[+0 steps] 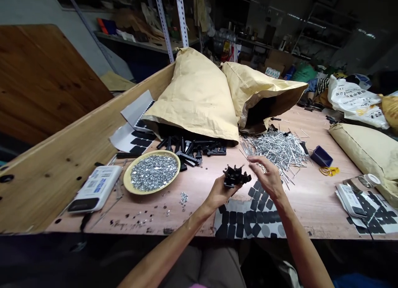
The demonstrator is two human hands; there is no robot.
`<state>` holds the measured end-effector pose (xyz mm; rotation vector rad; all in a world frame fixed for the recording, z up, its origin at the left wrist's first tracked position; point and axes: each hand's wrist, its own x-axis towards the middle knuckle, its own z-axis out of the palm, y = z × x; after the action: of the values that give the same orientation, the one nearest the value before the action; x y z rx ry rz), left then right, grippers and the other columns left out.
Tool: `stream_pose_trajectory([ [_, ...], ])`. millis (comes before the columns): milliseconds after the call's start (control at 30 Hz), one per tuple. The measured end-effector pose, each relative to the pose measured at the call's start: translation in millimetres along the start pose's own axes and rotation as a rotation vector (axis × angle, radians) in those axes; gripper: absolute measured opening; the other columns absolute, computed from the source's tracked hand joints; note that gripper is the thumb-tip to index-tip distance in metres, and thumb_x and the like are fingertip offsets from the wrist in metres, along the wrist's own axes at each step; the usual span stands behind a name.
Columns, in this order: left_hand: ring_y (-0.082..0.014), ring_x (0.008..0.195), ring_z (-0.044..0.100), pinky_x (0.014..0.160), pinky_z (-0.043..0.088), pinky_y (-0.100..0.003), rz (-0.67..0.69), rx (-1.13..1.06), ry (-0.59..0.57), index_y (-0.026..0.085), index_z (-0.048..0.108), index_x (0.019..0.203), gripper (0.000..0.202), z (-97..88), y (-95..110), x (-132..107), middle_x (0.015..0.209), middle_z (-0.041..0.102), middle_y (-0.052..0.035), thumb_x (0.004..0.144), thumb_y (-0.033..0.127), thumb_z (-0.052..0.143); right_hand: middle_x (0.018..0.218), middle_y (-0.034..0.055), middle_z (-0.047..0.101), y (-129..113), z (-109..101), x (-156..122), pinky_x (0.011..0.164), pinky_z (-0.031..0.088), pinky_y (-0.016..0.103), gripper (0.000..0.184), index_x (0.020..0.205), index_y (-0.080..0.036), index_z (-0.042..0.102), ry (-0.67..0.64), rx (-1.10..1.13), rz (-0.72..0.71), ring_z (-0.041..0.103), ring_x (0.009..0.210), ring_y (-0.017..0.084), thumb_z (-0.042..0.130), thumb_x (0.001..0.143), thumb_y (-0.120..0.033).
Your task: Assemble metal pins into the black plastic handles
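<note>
My left hand [220, 192] is closed around a cluster of black plastic parts [234, 176], held upright above the table. Close to its right, my right hand [267, 176] has thumb and fingers pinched together, and what sits between the fingertips is too small to make out. Just beyond the right hand spreads a heap of thin metal pins [280, 149]. Under both hands lies a sheet with black adhesive pads [248, 217]. More black plastic parts [189, 149] spill from the mouth of a large paper sack [199, 97].
At left are a yellow bowl of small metal pieces [152, 172] and a white power bank [96, 188]. A second open sack [264, 83] stands behind the pins. To the right are a small dark blue box [321, 156], another paper sack [367, 151] and a white device [351, 201]. A wooden board [93, 126] edges the left side.
</note>
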<state>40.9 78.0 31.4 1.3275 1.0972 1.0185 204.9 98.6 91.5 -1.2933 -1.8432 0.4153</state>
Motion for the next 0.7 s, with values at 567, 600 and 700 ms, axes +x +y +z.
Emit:
stream_pose_trajectory([
  [567,-0.0233,0.078,0.066,0.072,0.053,-0.032,-0.108,-0.068,0.102,0.015,0.069,0.078,0.018,-18.8,-7.0,17.5,0.079,0.072,-0.0054,0.066,0.028,0.068,0.1,0.0193,0.065,100.5,79.5,64.1,0.087,0.039,0.04,0.031,0.085,-0.011,0.067,-0.386,-0.766,0.204,0.054,0.102,0.029,0.041,0.076,0.003],
  [600,-0.0228,0.078,0.066,0.073,0.053,-0.032,-0.131,-0.081,0.115,0.015,0.068,0.079,0.017,-19.6,-9.4,20.1,0.08,0.073,-0.0052,0.066,0.027,0.068,0.097,0.0189,0.065,98.2,75.1,64.7,0.085,0.04,0.039,0.028,0.085,-0.011,0.066,-0.394,-0.771,0.193,0.055,0.098,0.028,0.042,0.077,0.0],
  [700,-0.0225,0.081,0.067,0.075,0.053,-0.032,-0.16,-0.113,0.109,0.015,0.068,0.079,0.017,-20.1,-16.4,25.7,0.082,0.073,-0.0051,0.066,0.025,0.069,0.083,0.0121,0.065,82.8,52.2,63.1,0.071,0.044,0.034,0.021,0.088,-0.012,0.063,-0.329,-0.677,0.158,0.058,0.077,0.023,0.043,0.084,-0.011],
])
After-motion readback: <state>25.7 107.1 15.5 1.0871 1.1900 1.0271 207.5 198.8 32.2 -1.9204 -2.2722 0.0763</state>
